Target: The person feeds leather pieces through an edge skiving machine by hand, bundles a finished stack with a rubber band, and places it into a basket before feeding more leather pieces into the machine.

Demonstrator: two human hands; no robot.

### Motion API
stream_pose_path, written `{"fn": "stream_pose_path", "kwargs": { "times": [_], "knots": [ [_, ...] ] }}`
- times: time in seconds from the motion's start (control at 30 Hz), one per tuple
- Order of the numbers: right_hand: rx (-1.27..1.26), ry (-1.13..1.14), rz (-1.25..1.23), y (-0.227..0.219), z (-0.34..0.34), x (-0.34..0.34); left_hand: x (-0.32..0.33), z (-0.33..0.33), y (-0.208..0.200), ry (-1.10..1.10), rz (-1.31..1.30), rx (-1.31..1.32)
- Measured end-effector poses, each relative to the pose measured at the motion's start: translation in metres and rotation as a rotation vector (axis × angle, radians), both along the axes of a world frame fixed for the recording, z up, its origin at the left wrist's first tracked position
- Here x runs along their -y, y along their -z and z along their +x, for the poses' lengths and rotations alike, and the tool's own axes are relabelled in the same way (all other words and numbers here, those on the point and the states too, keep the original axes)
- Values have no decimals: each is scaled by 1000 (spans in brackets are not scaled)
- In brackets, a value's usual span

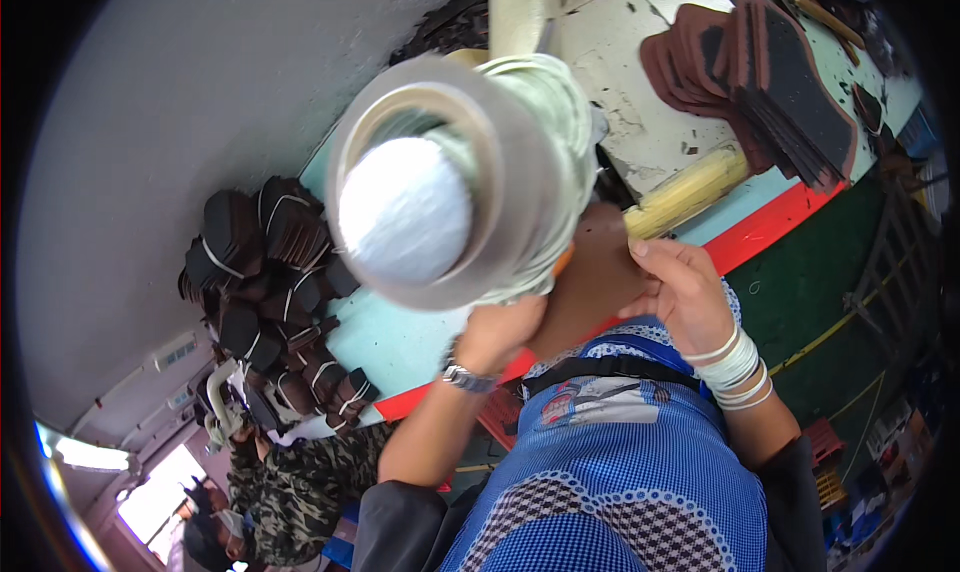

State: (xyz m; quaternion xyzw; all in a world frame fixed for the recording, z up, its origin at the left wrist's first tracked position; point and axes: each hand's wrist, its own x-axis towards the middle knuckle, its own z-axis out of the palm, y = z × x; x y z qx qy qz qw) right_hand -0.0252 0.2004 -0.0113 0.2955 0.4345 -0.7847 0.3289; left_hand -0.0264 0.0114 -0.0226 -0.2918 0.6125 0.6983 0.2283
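Observation:
Low over the red table edge, a brown sole-shaped sheet (590, 287) lies between my hands. My right hand (685, 292) pinches its right edge between thumb and fingers; several pale elastic bands (738, 364) circle that wrist. At the sheet's left edge my left hand (500, 332) is closed, its fingertips hidden. Just above that hand shows a small orange thing (564, 261) that I cannot make out. Large and blurred in front, a round fixture (400, 212) with a white centre covers part of the work; pale green bands (560, 112) loop around it.
A fanned stack of dark soles with reddish edges (790, 82) lies at the far right, by a yellow roller-like bar (690, 192). Tied bundles of soles (285, 302) pile up at the left. Beyond them sits a person in a camouflage top (300, 482).

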Motion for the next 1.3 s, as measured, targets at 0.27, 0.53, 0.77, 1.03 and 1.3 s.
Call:
{"fn": "stream_pose_path", "kwargs": {
  "times": [0.27,0.53,0.77,1.03,1.3],
  "knots": [
    [-378,30,355,3,4,11,49,-25,6,1014,-1023,-601],
    [-1191,131,1325,-40,-54,-60,65,37,13,595,-580,74],
    [-1460,-36,1672,-31,-15,-67,80,119,92,795,-1165,-344],
    [-1191,-643,594,-3,39,4,53,55,-20,741,-138,107],
    [-393,-358,242,21,20,-2,60,8,-10,531,-43,58]
  ]
}}
